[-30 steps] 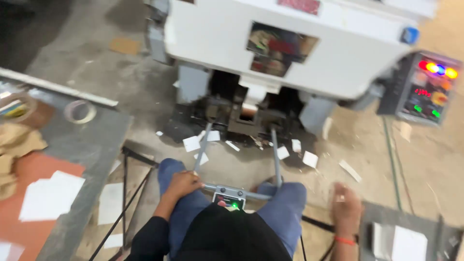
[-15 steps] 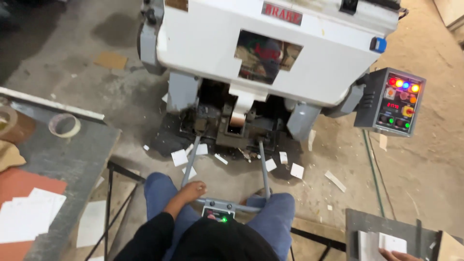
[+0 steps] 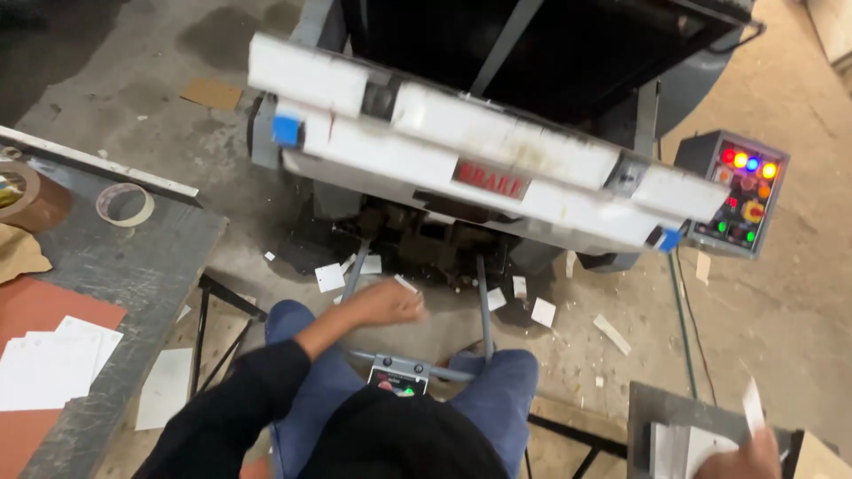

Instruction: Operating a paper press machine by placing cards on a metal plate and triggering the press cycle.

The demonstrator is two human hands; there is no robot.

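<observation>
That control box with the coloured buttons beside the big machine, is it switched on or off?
On: the control box shows lit red, yellow, blue and orange lamps along its top, with small green lights glowing lower on its face.

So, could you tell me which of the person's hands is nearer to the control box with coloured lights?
Right. The right hand is low at the frame's bottom, below the control box; the left hand is far across, over the lap.

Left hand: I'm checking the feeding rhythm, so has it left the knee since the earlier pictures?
Yes. The left hand has lifted off the left knee and gone forward toward the machine's base.
</observation>
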